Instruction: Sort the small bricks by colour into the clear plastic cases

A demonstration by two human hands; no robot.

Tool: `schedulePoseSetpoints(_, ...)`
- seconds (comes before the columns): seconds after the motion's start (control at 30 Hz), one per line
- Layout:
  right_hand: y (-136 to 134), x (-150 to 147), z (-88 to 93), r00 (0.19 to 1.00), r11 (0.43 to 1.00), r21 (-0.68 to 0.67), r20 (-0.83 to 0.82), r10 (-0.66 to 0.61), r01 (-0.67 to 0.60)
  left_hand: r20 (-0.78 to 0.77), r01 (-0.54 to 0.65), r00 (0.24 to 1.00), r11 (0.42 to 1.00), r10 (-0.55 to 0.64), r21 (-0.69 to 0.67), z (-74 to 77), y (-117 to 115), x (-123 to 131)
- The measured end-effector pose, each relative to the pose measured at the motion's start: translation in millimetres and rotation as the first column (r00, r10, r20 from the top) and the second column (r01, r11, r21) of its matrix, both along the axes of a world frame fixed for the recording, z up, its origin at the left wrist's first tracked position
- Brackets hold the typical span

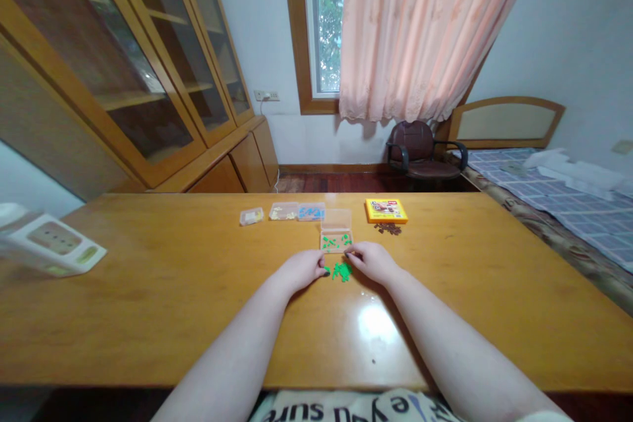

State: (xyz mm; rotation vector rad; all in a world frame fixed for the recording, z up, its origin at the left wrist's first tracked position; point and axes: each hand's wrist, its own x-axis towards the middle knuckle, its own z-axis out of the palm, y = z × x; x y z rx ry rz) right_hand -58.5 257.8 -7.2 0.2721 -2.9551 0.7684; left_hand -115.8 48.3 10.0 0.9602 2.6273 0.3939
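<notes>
A small pile of green building bricks point(342, 271) lies on the table between my two hands. Just beyond it stands a clear plastic box point(337, 251) with its lid raised and several green bricks spread inside. My left hand point(307, 269) is closed at the left of the pile, with a small green brick point(327, 270) showing at its fingertips. At the box's front right corner, my right hand point(372, 260) has its thumb and fingers pinched together. Whatever those fingers hold is too small to make out.
Behind the box sit clear containers with blue pieces point(311, 212) and cream pieces point(283, 212), and a smaller clear box point(252, 216). A yellow package point(386, 210) is at the right, brown pieces point(388, 229) before it. A white appliance point(49, 241) stands far left on the table point(173, 303).
</notes>
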Motion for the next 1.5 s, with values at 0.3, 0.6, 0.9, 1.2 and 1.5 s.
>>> schedulePoseSetpoints(0.3,1.2,1.3,0.7,1.0,1.0,0.018,0.006,0.023,-0.023,-0.055,0.058,0.997,0.998,-0.056,0.037,-9.2,3.0,0.7)
schedulePoseSetpoints(0.6,8.4,1.9,6.0,0.999,0.999,0.007,0.031,0.042,-0.042,-0.107,0.031,0.994,0.989,-0.015,0.142,-3.1,4.9,-0.8)
schedulePoseSetpoints(0.9,14.1,5.7,16.1,0.983,0.991,-0.001,0.126,0.13,-0.131,-0.135,-0.151,0.969,0.929,0.207,0.339,-9.4,6.0,-9.0)
schedulePoseSetpoints(1.2,12.5,6.2,13.2,0.982,0.979,0.128,0.114,0.147,-0.162,-0.063,0.068,0.996,0.986,-0.058,0.154,1.4,6.5,3.0)
schedulePoseSetpoints(1.5,11.1,6.4,13.5,0.978,0.969,0.155,0.11,0.175,-0.191,-0.032,0.121,0.993,0.983,-0.117,0.139,-0.4,0.6,2.1)
